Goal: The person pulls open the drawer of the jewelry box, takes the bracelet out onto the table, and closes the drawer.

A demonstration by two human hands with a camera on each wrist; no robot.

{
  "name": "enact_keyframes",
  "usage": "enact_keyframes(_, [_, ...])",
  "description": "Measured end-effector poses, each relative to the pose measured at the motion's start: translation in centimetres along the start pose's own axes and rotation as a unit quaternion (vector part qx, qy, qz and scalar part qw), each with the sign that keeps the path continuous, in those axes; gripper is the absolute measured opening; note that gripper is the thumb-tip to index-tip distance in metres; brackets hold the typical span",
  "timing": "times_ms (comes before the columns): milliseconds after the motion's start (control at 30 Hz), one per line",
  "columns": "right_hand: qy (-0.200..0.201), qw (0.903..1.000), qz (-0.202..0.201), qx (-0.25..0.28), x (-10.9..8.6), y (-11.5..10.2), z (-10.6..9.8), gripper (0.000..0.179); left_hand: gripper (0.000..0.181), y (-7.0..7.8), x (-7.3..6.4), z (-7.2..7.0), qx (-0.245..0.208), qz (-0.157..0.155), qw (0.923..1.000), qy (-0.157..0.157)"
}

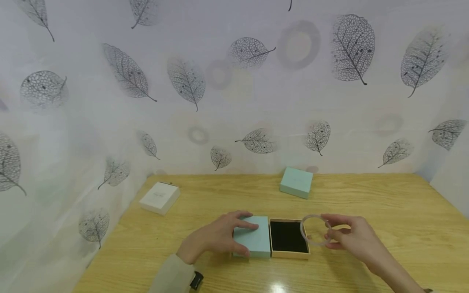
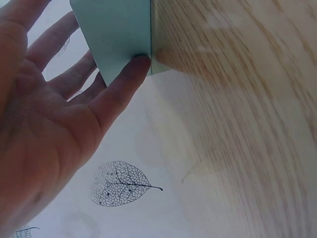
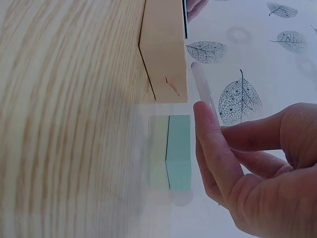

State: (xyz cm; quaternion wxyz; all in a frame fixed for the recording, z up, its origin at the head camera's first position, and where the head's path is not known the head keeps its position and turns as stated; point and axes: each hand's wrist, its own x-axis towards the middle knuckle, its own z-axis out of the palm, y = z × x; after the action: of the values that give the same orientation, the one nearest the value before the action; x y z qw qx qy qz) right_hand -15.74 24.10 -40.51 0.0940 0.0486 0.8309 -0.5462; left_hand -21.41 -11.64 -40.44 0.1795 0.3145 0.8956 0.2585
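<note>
My left hand point(image 1: 221, 236) holds a light blue box lid point(image 1: 259, 243), thumb at its near left corner and index finger over the top. In the left wrist view the thumb presses the side of the lid point(image 2: 116, 34), while the other fingers reach behind it. Beside the lid sits an uncovered peach box point(image 1: 290, 255) with a black lining. Over that box's right edge, my right hand point(image 1: 354, 238) pinches a translucent pale bangle point(image 1: 302, 231) between thumb and fingers. The right wrist view shows the bangle point(image 3: 202, 84) edge-on, raised above the table.
Farther back on the wooden table point(image 1: 220, 195) stands a mint-green box point(image 1: 296, 181). A white box point(image 1: 160, 197) lies toward the back left. Leaf-printed sheeting point(image 1: 234, 101) walls off the back and sides of the table.
</note>
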Motion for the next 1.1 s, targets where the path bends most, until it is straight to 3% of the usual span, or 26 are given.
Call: enact_keyframes(1100, [-0.001, 0.9999, 0.014, 0.004, 0.09, 0.54, -0.78, 0.049, 0.064, -0.07, 0.05, -0.13, -0.001, -0.005, 1.0, -0.004])
